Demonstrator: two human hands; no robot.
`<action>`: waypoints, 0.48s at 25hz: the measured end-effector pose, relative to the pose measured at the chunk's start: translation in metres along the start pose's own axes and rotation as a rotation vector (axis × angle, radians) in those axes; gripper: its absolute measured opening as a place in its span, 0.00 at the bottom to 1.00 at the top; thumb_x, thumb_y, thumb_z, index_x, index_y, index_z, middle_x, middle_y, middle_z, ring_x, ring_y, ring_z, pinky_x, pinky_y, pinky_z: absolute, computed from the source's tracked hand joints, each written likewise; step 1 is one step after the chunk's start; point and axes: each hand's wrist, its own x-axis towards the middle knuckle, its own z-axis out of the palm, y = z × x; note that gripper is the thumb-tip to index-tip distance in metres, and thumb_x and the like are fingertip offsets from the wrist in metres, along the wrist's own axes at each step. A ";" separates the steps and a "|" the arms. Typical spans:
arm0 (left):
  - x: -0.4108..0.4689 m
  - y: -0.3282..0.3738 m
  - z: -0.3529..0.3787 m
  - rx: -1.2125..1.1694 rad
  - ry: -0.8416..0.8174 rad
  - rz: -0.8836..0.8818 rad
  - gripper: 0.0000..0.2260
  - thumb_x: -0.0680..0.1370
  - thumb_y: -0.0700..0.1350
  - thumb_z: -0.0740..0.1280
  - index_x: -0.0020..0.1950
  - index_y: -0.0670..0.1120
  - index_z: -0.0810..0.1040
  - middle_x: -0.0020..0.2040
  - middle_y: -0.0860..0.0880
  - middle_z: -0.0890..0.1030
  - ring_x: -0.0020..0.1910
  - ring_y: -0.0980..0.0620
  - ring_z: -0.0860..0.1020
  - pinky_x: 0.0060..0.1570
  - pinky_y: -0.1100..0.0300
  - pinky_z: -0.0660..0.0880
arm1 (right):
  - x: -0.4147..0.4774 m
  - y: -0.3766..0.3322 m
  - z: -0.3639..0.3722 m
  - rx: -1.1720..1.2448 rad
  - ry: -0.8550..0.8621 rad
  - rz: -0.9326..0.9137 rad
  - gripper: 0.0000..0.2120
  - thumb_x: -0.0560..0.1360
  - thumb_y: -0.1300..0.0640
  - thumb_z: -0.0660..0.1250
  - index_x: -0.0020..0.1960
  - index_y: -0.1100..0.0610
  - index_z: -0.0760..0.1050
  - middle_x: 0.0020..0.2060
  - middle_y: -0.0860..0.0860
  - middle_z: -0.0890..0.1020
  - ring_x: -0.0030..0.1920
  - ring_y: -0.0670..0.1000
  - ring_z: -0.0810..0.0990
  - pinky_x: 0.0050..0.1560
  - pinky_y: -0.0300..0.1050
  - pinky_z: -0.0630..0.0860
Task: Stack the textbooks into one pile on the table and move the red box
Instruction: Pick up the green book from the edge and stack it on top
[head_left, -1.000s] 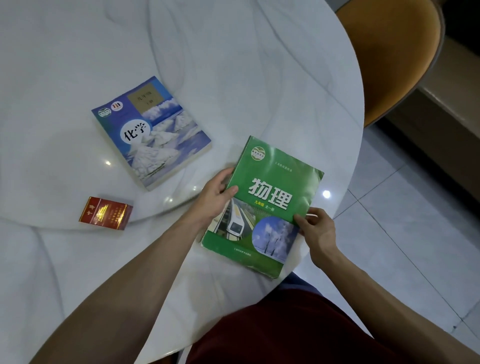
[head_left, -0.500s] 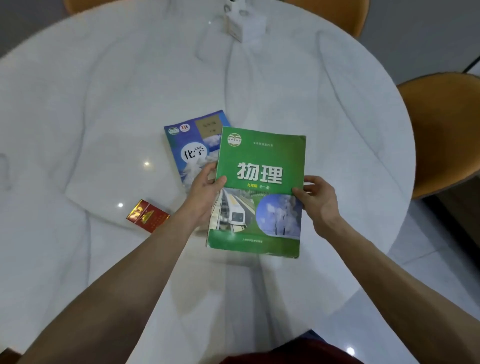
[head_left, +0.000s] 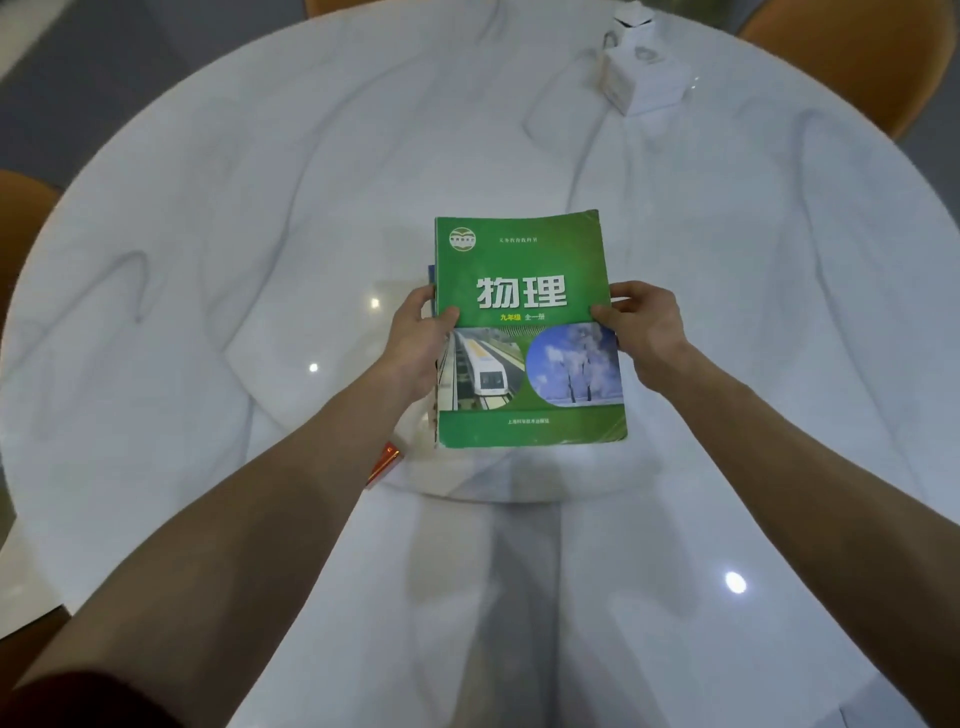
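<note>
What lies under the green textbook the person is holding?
Under the green textbook, only a thin blue sliver of another book shows at its left edge. The rest is covered, so contact between them cannot be judged.

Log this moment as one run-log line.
stage: stacking | left hand: grips green textbook left edge | right hand: grips right edge | blue textbook: nearly covered beneath | red box: unmoved, partly behind left forearm

The round table (head_left: 260, 218) filling the frame is polished white marble-look stone with grey veins, glossy enough to mirror lamp spots. At centre, the green textbook (head_left: 524, 260) has a soft, faintly sheened paper cover, worn at its corners.
</note>
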 end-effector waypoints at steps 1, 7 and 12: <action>0.006 0.001 0.000 0.008 0.024 -0.002 0.17 0.81 0.36 0.60 0.70 0.45 0.67 0.43 0.46 0.81 0.35 0.49 0.81 0.36 0.55 0.80 | 0.008 -0.002 0.005 -0.006 -0.013 0.001 0.11 0.73 0.66 0.68 0.56 0.63 0.77 0.34 0.52 0.79 0.32 0.51 0.77 0.35 0.43 0.76; 0.033 -0.006 -0.002 0.052 0.100 -0.071 0.16 0.81 0.37 0.60 0.70 0.44 0.67 0.41 0.46 0.81 0.34 0.48 0.80 0.34 0.55 0.79 | 0.041 0.006 0.028 -0.070 -0.046 0.029 0.11 0.74 0.66 0.68 0.56 0.65 0.79 0.33 0.52 0.79 0.30 0.50 0.75 0.36 0.43 0.75; 0.053 -0.020 0.000 0.204 0.184 -0.063 0.16 0.80 0.37 0.61 0.68 0.43 0.69 0.56 0.41 0.81 0.50 0.41 0.82 0.56 0.43 0.79 | 0.051 0.018 0.040 -0.147 -0.039 0.040 0.11 0.74 0.66 0.67 0.56 0.65 0.80 0.33 0.52 0.79 0.29 0.48 0.74 0.37 0.40 0.74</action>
